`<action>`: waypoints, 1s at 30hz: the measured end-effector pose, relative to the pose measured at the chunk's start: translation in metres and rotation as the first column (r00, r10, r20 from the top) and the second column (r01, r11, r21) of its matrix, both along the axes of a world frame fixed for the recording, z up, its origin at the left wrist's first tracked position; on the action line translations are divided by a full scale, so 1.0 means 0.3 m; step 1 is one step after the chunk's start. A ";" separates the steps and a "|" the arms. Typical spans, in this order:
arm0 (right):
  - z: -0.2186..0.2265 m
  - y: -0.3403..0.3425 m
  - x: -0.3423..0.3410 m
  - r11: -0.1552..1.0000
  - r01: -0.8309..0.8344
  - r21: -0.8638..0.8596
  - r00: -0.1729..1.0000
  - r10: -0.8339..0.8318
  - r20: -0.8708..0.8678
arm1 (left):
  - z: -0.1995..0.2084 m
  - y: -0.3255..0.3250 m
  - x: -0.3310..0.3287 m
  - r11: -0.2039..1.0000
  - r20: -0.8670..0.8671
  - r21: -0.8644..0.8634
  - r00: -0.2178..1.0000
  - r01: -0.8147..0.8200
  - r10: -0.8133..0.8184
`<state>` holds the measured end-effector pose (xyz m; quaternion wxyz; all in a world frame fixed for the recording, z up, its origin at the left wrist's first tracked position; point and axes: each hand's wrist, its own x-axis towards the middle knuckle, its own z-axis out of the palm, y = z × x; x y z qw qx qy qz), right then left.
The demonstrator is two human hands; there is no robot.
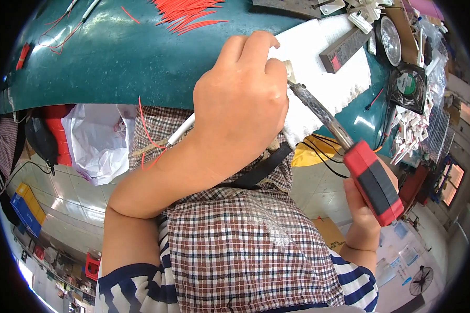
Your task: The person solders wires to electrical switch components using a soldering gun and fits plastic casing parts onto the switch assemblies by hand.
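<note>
My right hand (357,203) is wrapped round the red and black handle of a soldering iron (375,182). Its dark, crusted tip reaches up and left to a small pale plastic part (290,71) beside my left fingers; whether they touch is hard to tell. My left hand (243,94) is closed, its fingertips partly hidden behind the knuckles. From under its wrist comes a white cable (181,129) with thin red wires (145,125) hanging from its end. Beneath the left hand and the iron's tip lies a white cloth (318,112).
Red cut wires (185,13) lie in a pile on the green table (109,68). A dark block (344,49) rests on the cloth. To the right are a fan (408,86), a round dish (389,39) and several white plastic parts (412,130). A white bag (96,146) hangs below the edge.
</note>
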<state>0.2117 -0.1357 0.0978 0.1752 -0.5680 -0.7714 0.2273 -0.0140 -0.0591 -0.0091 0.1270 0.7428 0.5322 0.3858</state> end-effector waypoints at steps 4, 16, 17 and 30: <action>0.010 -0.062 0.021 0.974 0.227 -0.007 0.965 -0.226 -0.133 | 0.009 0.003 -0.001 1.000 -0.003 0.002 1.000 0.001 -0.001; -0.117 0.193 0.016 0.747 0.633 0.205 0.684 -0.415 -0.601 | 0.041 -0.010 -0.015 0.994 -0.018 -0.099 0.998 0.050 -0.052; -0.129 0.254 0.015 0.710 0.646 0.280 0.725 -0.456 -0.516 | 0.046 -0.008 -0.015 0.995 -0.017 -0.086 0.998 0.058 -0.060; -0.370 0.654 0.128 0.677 0.496 0.544 0.772 -0.630 0.081 | 0.057 0.005 -0.033 0.987 0.014 -0.098 0.992 0.127 -0.126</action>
